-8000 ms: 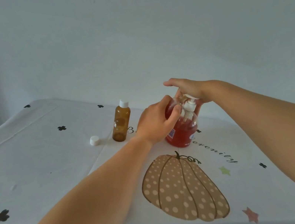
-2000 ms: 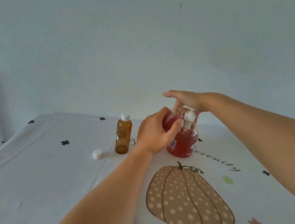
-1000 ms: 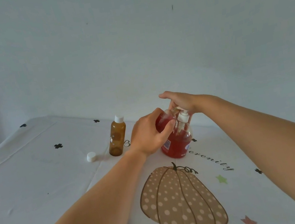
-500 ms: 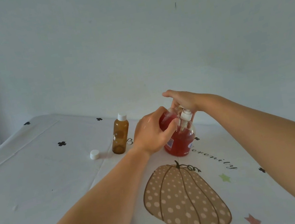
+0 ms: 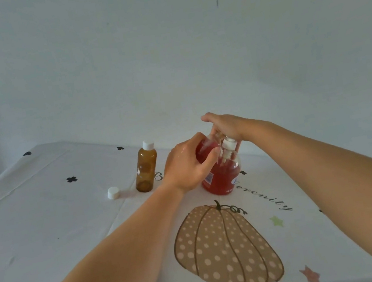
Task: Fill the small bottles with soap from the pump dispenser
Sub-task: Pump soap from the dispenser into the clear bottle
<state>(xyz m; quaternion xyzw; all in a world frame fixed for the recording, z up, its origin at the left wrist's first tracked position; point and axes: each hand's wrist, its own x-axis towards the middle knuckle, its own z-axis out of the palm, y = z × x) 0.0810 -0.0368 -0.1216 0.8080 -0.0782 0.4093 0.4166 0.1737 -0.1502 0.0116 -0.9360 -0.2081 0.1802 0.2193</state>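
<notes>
Loose cap (image 5: 113, 192) lies left of capped bottle (image 5: 146, 170), dispenser (image 5: 223, 176) right.

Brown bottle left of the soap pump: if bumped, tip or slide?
Likely tips: the brown bottle is tall and narrow on a small base, standing on cloth. Probably light; fill level unclear through the tint. Its white cap is on, so a spill seems unlikely.
</notes>
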